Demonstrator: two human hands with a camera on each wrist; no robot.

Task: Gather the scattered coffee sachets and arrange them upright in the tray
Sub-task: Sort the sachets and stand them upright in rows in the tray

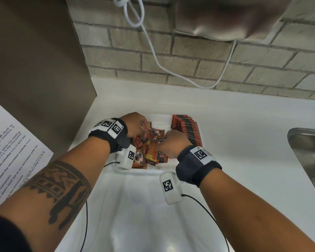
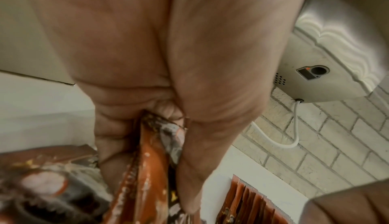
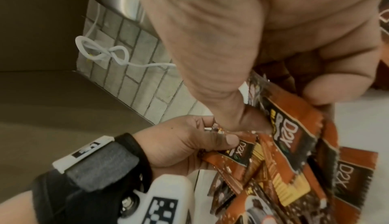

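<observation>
- A row of orange-brown foil coffee sachets (image 1: 187, 129) was seen upright along the right side of the shallow white plastic tray (image 1: 158, 118) on the white worktop (image 1: 235, 124).
- A loose sachet pile (image 1: 149, 151) was left unsorted in the tray.
- Several sachets were clamped in the left hand (image 1: 135, 124) grip; one was pinched by the right hand (image 1: 171, 142).

Loose foil coffee sachets (image 1: 154, 153): orange-brown with black bands, yellow accents, white lettering. Shallow plastic tray (image 1: 160, 118): white. Fabric wrist straps (image 1: 196, 165): dark grey, carrying white blocks with black square-code patterns. Brick wall tiles (image 1: 225, 62): pale grey-beige.
</observation>
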